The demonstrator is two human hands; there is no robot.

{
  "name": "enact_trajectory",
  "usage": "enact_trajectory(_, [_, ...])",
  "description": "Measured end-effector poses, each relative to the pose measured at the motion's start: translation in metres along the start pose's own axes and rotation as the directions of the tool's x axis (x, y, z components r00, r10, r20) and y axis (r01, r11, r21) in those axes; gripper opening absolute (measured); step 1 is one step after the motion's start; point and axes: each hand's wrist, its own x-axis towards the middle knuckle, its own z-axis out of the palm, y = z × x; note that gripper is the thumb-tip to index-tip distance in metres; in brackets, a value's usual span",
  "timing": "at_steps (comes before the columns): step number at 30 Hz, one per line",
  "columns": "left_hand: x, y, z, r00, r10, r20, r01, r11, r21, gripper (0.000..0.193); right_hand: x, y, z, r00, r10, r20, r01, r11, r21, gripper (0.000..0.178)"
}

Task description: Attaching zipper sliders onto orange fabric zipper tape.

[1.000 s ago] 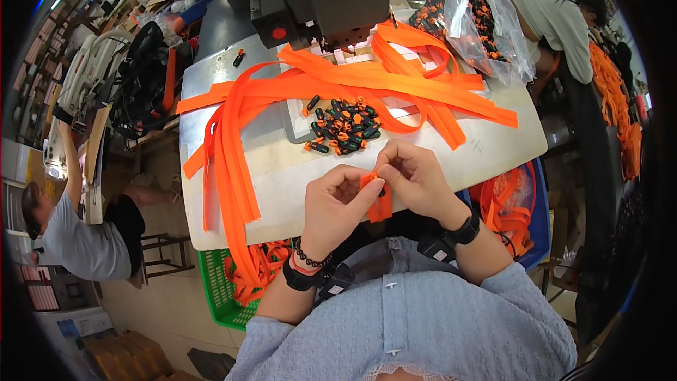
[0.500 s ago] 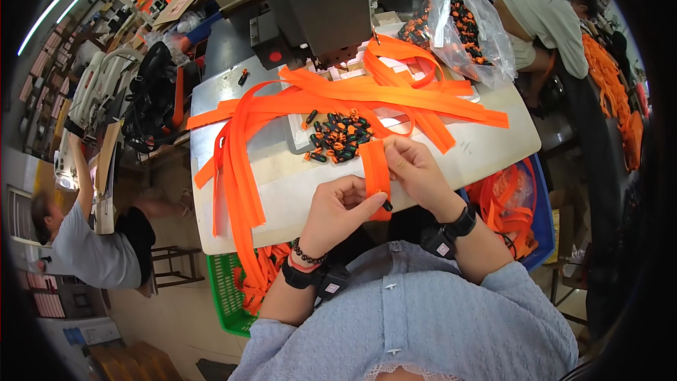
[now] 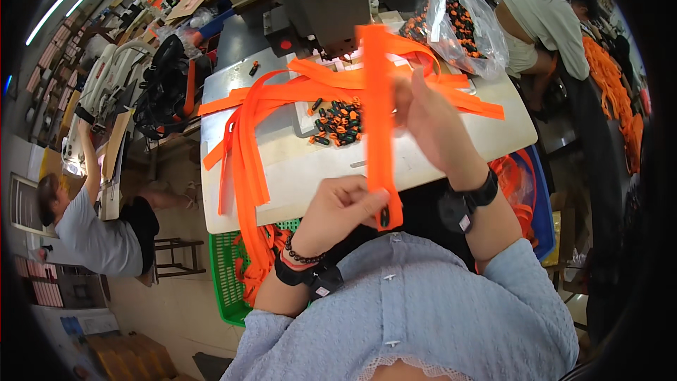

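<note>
My left hand (image 3: 344, 206) is closed, thumb over fingers, on the lower end of an orange zipper strip (image 3: 379, 113). A dark zipper slider (image 3: 384, 216) shows on the strip beside the thumb. The strip stands nearly upright, its blurred top rising above the table. Raised at its right side is my right hand (image 3: 437, 123), smeared by motion with its thumb pointing up; its fingertips are partly hidden at the strip, so their grip is unclear. Behind the strip lies a pile of black and orange zipper sliders (image 3: 338, 123). More orange zipper strips (image 3: 282, 94) drape across the table.
A dark machine head (image 3: 324, 10) overhangs the white worktable (image 3: 310, 190). A clear bag of sliders (image 3: 462, 28) sits at the back right. Below the table are a green basket (image 3: 224, 279) and a blue bin (image 3: 544, 204). Other people work at left and far right.
My right hand has moved up and away from my left, and its thumb has lifted. The zipper strip has swung from a short fold into a long upright length, while my left hand stays on its lower end.
</note>
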Motion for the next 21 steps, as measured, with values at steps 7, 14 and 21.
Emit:
enact_trajectory(7, [-0.025,0.016,-0.02,0.81,0.262,-0.525,-0.459,0.84,-0.288,0.021,-0.053,0.006,0.005,0.64,0.582,0.501,-0.378,0.807,-0.454,0.032])
enact_trajectory(14, [-0.09,0.01,-0.087,0.097,0.372,-0.923,-0.73,0.657,0.188,0.01,-0.074,-0.037,-0.049,0.735,0.609,0.299,-0.269,0.667,-0.695,0.017])
enact_trajectory(21, [-0.183,-0.064,-0.132,0.464,0.148,-0.873,0.007,0.985,0.171,0.028,-0.064,-0.053,-0.07,0.973,0.171,-0.154,-0.224,0.555,-0.801,0.008])
